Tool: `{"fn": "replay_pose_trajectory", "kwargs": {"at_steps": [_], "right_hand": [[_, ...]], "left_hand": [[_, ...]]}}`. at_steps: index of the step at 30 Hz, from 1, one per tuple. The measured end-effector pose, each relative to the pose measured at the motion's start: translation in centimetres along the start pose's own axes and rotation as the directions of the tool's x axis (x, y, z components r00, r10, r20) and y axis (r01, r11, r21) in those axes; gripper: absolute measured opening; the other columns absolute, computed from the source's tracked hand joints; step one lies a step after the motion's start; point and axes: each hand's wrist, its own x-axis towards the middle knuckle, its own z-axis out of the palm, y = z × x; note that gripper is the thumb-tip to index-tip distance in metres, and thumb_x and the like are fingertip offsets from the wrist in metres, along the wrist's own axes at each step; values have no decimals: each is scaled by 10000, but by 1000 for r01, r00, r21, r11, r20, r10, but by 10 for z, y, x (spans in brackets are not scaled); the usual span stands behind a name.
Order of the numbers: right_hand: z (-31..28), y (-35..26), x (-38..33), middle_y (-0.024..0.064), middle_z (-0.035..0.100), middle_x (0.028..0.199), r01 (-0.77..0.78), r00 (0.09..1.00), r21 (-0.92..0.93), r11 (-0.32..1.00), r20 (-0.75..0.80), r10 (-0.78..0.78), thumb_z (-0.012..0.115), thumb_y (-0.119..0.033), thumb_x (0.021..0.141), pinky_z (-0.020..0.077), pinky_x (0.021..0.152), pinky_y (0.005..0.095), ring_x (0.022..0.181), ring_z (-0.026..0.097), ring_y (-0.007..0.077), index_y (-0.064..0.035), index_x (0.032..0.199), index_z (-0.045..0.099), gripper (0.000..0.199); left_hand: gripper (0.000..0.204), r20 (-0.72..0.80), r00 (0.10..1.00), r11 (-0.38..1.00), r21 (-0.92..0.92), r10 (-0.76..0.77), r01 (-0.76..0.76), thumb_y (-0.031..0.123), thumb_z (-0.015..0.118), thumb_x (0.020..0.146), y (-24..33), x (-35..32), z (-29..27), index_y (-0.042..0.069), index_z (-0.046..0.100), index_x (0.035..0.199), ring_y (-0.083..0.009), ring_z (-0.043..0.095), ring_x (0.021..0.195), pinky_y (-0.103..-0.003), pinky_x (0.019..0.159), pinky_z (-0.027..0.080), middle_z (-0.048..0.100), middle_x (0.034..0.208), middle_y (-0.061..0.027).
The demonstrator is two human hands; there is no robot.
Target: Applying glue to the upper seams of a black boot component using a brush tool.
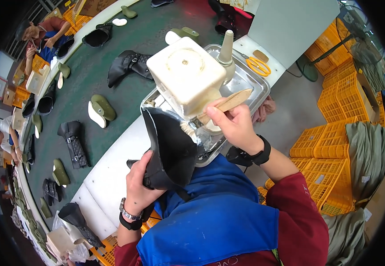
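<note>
Lower centre: left hand (137, 184) gripping the near side of a black boot (172, 153), its wide mouth facing up. Best hold there, fingers clear of the rim, boot steady. Right of centre: right hand (236, 124), fingers closed round the wooden-handled brush (234, 101); light, short strokes should spread evenly. Count, left to right: held boot, 1; white container (186, 66), 1; brush, 1; bottle (226, 57), 1; orange-handled scissors (259, 66), 1 pair.
</note>
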Motion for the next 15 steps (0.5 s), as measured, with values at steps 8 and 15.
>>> {"fn": "replay_pose_trajectory", "kwargs": {"at_steps": [8,15], "right_hand": [[10,-1,1,14,564,650,223,970,-186,957,139,-199,591,-86,822,374,517,217,560,466,66,2,815,612,90],[19,-2,-1,27,553,588,286,937,-131,949,244,-249,604,-73,800,359,461,219,491,446,61,4,790,624,80]], "left_hand": [[753,-172,985,987,160,17,11,85,784,536,-3,-2,2,23,466,1216,-262,581,807,-327,723,466,597,930,-125],[784,-266,959,930,367,93,11,46,780,553,-10,-6,1,7,419,1248,-280,581,900,-340,794,457,588,1017,-154]]}}
